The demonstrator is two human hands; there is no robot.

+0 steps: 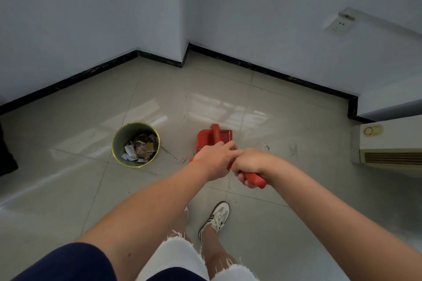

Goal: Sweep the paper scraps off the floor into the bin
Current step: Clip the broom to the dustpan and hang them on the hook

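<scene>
The bin [132, 133], a round can with a yellow rim, is recorded left of centre in the frame, standing upright on the tiled floor [91, 189]. Paper scraps [141, 147] are seen heaped inside it; none can be made out on the tiles in view, only scuff marks [266, 146] right of centre.

A red dustpan [205, 138] is noted at centre frame, just right of the bin and apart from it, with a red brush [215, 132] lying in it. The right hand [249, 166] is curled tightly round a red handle [254, 179]; which tool it belongs to cannot be told. The left hand [214, 159] is laid across the rear of the dustpan, fingers [230, 147] held close together and reaching toward the right wrist. Whether anything is pinched beneath them cannot be told.

Sweeping is judged largely done.

Risks identified:
- The brush is loose in the pan; it could slide out if the pan is tipped or lifted unevenly.
- Any remnants in the pan could be spilled back onto the tiles if it is tilted away from the bin mouth.
- The bin is light-looking and could be knocked over by a careless swing.
</scene>
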